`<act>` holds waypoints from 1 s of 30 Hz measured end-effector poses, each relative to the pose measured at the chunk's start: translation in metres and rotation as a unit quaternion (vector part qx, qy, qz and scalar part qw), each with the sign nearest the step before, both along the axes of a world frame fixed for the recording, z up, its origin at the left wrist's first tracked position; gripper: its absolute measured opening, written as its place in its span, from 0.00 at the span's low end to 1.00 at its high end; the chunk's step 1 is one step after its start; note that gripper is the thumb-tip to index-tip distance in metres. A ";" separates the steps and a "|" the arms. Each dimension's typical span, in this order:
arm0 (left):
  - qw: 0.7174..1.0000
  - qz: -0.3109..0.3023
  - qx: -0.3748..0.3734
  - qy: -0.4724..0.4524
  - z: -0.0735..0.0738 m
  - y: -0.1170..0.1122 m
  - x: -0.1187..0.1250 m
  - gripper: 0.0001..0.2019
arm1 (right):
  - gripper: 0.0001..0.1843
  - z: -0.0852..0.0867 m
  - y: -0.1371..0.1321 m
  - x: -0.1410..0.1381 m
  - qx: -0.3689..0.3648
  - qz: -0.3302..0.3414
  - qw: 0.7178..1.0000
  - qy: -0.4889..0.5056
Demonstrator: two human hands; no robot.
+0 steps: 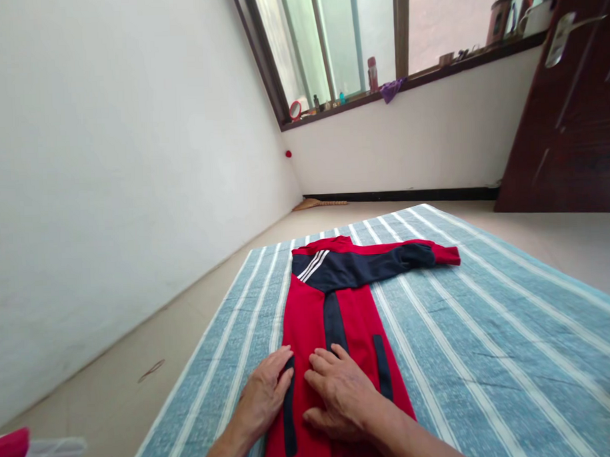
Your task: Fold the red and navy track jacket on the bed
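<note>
A red and navy jacket (337,301) lies flat on a blue cloth with white stripes (489,342), one sleeve stretched out to the right. My left hand (265,391) rests flat on the jacket's near left edge, fingers together and extended. My right hand (340,387) lies palm down on the middle of the jacket beside it, fingers loosely curled against the fabric. Neither hand holds anything.
A white wall runs along the left. A window sill (410,81) at the back carries bottles and small items. A dark wooden door (571,112) stands at the right. A broom (317,203) lies by the far skirting. Something red and white (22,451) lies at the bottom left.
</note>
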State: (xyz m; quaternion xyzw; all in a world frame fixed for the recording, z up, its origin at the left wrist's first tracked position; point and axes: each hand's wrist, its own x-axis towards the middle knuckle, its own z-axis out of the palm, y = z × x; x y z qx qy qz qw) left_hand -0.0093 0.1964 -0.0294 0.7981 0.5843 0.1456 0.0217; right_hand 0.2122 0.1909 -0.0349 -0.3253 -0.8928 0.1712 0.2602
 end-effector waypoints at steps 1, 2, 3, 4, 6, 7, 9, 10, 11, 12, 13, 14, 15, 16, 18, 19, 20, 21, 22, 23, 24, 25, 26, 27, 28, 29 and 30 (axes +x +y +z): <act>1.000 0.007 -0.013 0.009 0.003 0.002 0.001 0.17 | 0.22 0.000 0.000 0.000 0.000 0.001 1.000 0.001; 1.000 0.015 -0.020 0.018 0.006 0.004 0.004 0.17 | 0.22 0.000 0.000 0.000 0.000 0.002 1.000 0.001; 0.999 0.024 -0.022 0.027 0.009 0.007 0.007 0.17 | 0.22 0.000 0.000 0.000 0.001 0.002 1.000 0.002; 0.999 0.032 -0.018 0.033 0.012 0.010 0.012 0.16 | 0.22 0.001 0.000 0.000 0.001 0.001 1.000 0.001; 0.998 0.042 -0.004 0.040 0.016 0.018 0.024 0.16 | 0.22 0.002 0.000 0.000 0.002 -0.001 1.000 -0.001; 0.998 0.042 0.001 0.041 0.018 0.024 0.030 0.16 | 0.22 0.002 0.000 0.000 0.001 -0.002 1.000 -0.003; 0.998 0.035 -0.001 0.047 0.019 0.037 0.044 0.17 | 0.21 0.004 0.000 0.001 -0.001 -0.003 1.000 -0.007; 0.998 0.030 -0.005 0.050 0.019 0.045 0.050 0.17 | 0.22 0.005 -0.001 0.001 -0.003 -0.003 1.000 -0.008; 0.998 0.026 -0.009 0.052 0.019 0.053 0.056 0.18 | 0.22 0.006 -0.001 0.001 -0.005 -0.003 1.000 -0.006; 0.998 0.025 -0.012 0.055 0.019 0.062 0.062 0.18 | 0.22 0.006 -0.001 0.001 -0.006 -0.004 1.000 -0.003; 0.998 0.026 -0.016 0.057 0.018 0.071 0.068 0.18 | 0.22 0.007 -0.001 0.001 -0.007 -0.004 1.000 -0.001; 0.998 0.028 -0.020 0.060 0.017 0.080 0.073 0.19 | 0.22 0.007 0.000 0.001 -0.008 -0.004 1.000 0.000; 0.997 0.031 -0.025 0.063 0.016 0.090 0.079 0.20 | 0.22 0.007 0.000 0.000 -0.009 -0.005 1.000 -0.001; 0.997 0.035 -0.031 0.067 0.016 0.099 0.084 0.22 | 0.22 0.006 0.001 -0.001 -0.009 -0.006 1.000 -0.003; 0.995 0.044 -0.045 0.073 0.014 0.115 0.095 0.25 | 0.22 0.002 0.003 -0.004 -0.007 -0.005 1.000 -0.006; 0.994 0.051 -0.053 0.076 0.014 0.123 0.101 0.27 | 0.23 0.000 0.005 -0.005 -0.005 -0.005 1.000 -0.006; 0.993 0.058 -0.060 0.079 0.013 0.130 0.106 0.28 | 0.23 -0.003 0.006 -0.006 -0.004 -0.002 1.000 -0.006; 0.992 0.066 -0.066 0.081 0.013 0.136 0.111 0.29 | 0.24 -0.005 0.008 -0.007 -0.003 0.002 1.000 -0.007; 0.991 0.074 -0.072 0.084 0.012 0.142 0.115 0.30 | 0.26 -0.008 0.010 -0.008 -0.002 0.007 1.000 -0.007; 0.990 0.082 -0.077 0.085 0.011 0.147 0.119 0.31 | 0.27 -0.010 0.011 -0.009 -0.002 0.011 1.000 -0.005; 0.989 0.089 -0.081 0.087 0.011 0.151 0.123 0.32 | 0.30 -0.011 0.012 -0.009 -0.001 0.016 1.000 -0.003; 0.988 0.097 -0.084 0.089 0.009 0.155 0.126 0.32 | 0.32 -0.013 0.012 -0.010 0.000 0.020 1.000 0.000; 0.987 0.104 -0.085 0.091 0.008 0.158 0.128 0.32 | 0.34 -0.014 0.012 -0.010 0.004 0.023 1.000 0.003; 0.986 0.110 -0.085 0.093 0.006 0.161 0.130 0.33 | 0.36 -0.016 0.012 -0.011 0.009 0.023 1.000 0.006; 0.985 0.115 -0.083 0.096 0.004 0.163 0.132 0.33 | 0.37 -0.018 0.012 -0.013 0.017 0.021 1.000 0.009; 0.985 0.118 -0.080 0.099 0.002 0.164 0.133 0.33 | 0.36 -0.020 0.012 -0.014 0.026 0.018 0.999 0.011; 0.985 0.120 -0.075 0.102 0.000 0.164 0.134 0.33 | 0.34 -0.023 0.013 -0.016 0.036 0.012 0.999 0.011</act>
